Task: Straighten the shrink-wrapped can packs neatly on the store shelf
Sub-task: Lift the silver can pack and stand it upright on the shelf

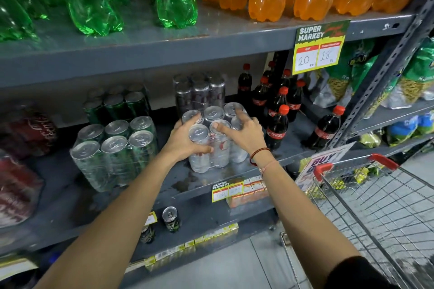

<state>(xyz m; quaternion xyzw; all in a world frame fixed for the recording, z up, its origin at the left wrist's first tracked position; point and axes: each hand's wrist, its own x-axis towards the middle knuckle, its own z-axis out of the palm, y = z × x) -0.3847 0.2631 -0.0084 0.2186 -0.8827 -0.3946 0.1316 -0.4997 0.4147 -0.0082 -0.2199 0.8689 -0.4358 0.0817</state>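
Note:
A shrink-wrapped pack of silver cans [212, 148] stands near the front of the grey middle shelf [192, 185]. My left hand [185, 141] grips its left side, thumb across the front cans. My right hand [242, 135] presses on its top and right side. Directly behind it stands a darker pack [199, 92]. To the left, a green can pack [112, 150] sits at a slight angle, with another green pack [117, 104] behind it. Red packs [21, 159] lie blurred at the far left.
Cola bottles [277, 124] with red caps crowd the shelf right of the silver pack. Green and orange bottles fill the shelf above. A wire shopping cart [375, 206] with red handle stands at my right. Loose cans [171, 218] sit on the lower shelf.

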